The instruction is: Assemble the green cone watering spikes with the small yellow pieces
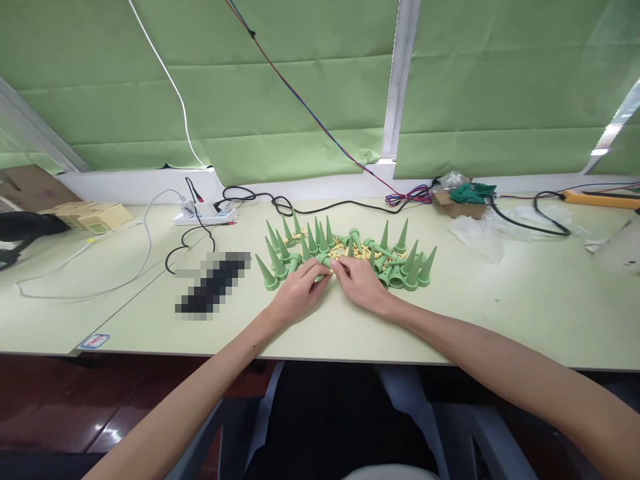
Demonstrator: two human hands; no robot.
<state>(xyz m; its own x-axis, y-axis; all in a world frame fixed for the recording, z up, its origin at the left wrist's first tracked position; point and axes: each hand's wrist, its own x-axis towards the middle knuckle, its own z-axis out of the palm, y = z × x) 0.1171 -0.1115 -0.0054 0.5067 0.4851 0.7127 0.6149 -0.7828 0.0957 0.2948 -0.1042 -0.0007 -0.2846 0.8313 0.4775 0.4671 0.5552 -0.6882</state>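
Both hands meet at the near edge of a group of green cone-shaped spikes. My left hand (pixel 303 291) is closed around a green spike (pixel 323 260), whose wide end shows above the fingers. Close beside it, my right hand (pixel 361 283) is closed, its fingertips at a small yellow piece near the left fingers; its exact grip is hidden. Several green spikes (pixel 411 272) stand point-up to the left and right, and others lie on their sides. Small yellow pieces (pixel 356 251) are heaped among them, just beyond my hands.
On the pale table (pixel 310 333), a pixelated dark object (pixel 214 283) lies left of the spikes. A power strip (pixel 205 215) with cables is behind it. Yellow boxes (pixel 103 217) sit far left. A cardboard box (pixel 460 205) and clear plastic (pixel 480 237) are at back right.
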